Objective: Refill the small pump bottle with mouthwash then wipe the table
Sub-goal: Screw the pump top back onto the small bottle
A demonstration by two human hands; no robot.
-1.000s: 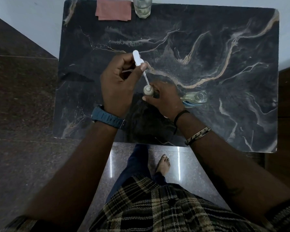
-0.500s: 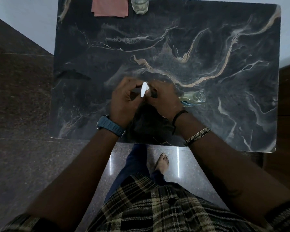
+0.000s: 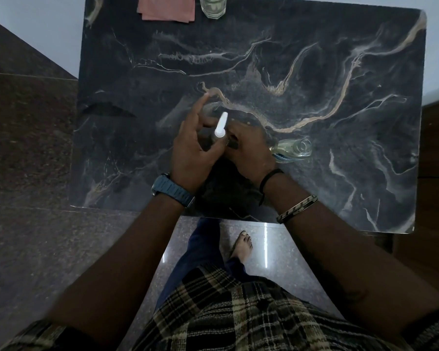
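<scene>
The white pump head point(image 3: 220, 124) sits on the small pump bottle at the middle of the dark marble table point(image 3: 314, 72). My left hand point(image 3: 194, 145) grips the pump collar with thumb and fingers, its index finger stretched out. My right hand point(image 3: 249, 150) wraps around the bottle body, which is almost wholly hidden. A clear mouthwash bottle point(image 3: 293, 149) lies on its side just right of my right hand, uncapped as far as I can tell.
A pink cloth point(image 3: 166, 7) lies at the far edge of the table, with a clear glass point(image 3: 213, 6) beside it. The table's near edge runs just below my wrists. My leg and foot point(image 3: 242, 245) show on the glossy floor below.
The pump, first held above the bottle with its tube dipping in, has gone down onto the bottle. My left hand has shifted its grip around the collar and the nozzle now points away.
</scene>
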